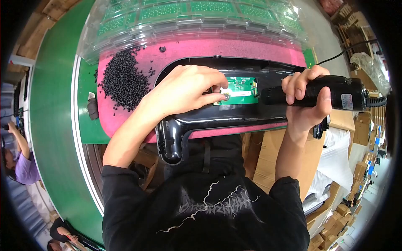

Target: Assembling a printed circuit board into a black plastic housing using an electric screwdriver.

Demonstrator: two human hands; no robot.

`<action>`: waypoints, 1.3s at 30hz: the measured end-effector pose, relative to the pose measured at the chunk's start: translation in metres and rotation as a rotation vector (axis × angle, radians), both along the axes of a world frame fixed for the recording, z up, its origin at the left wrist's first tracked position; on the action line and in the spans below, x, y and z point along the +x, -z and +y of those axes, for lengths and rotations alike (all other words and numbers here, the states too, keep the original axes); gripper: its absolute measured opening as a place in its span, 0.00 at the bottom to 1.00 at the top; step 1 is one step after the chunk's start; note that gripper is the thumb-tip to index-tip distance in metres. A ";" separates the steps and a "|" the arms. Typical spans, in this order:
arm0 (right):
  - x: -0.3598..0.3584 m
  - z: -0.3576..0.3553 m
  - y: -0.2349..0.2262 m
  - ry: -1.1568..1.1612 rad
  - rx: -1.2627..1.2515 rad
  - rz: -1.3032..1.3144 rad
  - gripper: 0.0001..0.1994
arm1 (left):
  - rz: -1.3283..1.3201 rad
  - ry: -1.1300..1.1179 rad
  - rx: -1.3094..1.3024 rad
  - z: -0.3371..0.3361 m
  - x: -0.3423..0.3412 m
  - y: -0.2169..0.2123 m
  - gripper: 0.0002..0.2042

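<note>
A glossy black plastic housing (pixel 234 113) lies on a pink mat with its hollow side up. Set inside it is a green circuit board (pixel 242 99) with a white strip across it. My left hand (pixel 190 85) reaches over the housing, fingers bent and thumb and fingertips drawn together at the board's left edge. Whatever they pinch there is too small to make out. Wrapped in the fingers of my right hand (pixel 307 94) is a black electric screwdriver (pixel 341 93), held level, its nose pointing left at the board's right edge. The bit's tip cannot be made out.
A heap of small black screws (pixel 122 79) covers the left of the pink mat (pixel 192 47). Clear plastic trays (pixel 197 25) with green boards stand behind. A green conveyor belt (pixel 56 113) runs along the left. Cardboard (pixel 272 157) sits at lower right; a cable trails from the screwdriver.
</note>
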State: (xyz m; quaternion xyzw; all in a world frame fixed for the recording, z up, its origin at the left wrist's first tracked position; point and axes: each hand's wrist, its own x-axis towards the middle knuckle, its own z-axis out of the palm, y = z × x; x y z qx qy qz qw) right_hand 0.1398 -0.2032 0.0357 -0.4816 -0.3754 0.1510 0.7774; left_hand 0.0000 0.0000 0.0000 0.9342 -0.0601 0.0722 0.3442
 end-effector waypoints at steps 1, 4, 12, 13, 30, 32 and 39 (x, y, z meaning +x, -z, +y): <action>0.000 0.000 0.000 0.011 0.004 -0.004 0.19 | -0.009 0.003 0.003 0.000 -0.001 0.000 0.10; 0.004 -0.001 0.001 0.019 0.007 -0.017 0.19 | -0.032 0.008 0.001 -0.001 0.001 0.002 0.10; -0.003 0.006 0.004 0.008 0.004 -0.004 0.22 | -0.036 0.015 -0.008 0.001 -0.001 0.005 0.10; -0.004 0.007 0.004 0.006 0.006 -0.002 0.22 | -0.033 0.019 -0.011 0.001 0.000 0.004 0.10; -0.023 0.019 -0.018 -0.296 0.368 0.046 0.29 | -0.051 0.121 -0.383 0.000 0.000 -0.006 0.06; -0.022 0.016 -0.019 -0.289 0.393 0.073 0.28 | -0.054 0.105 -0.391 -0.001 0.000 -0.007 0.06; -0.010 0.001 -0.016 -0.233 0.343 0.029 0.27 | -0.054 0.031 -0.376 -0.005 0.001 -0.007 0.09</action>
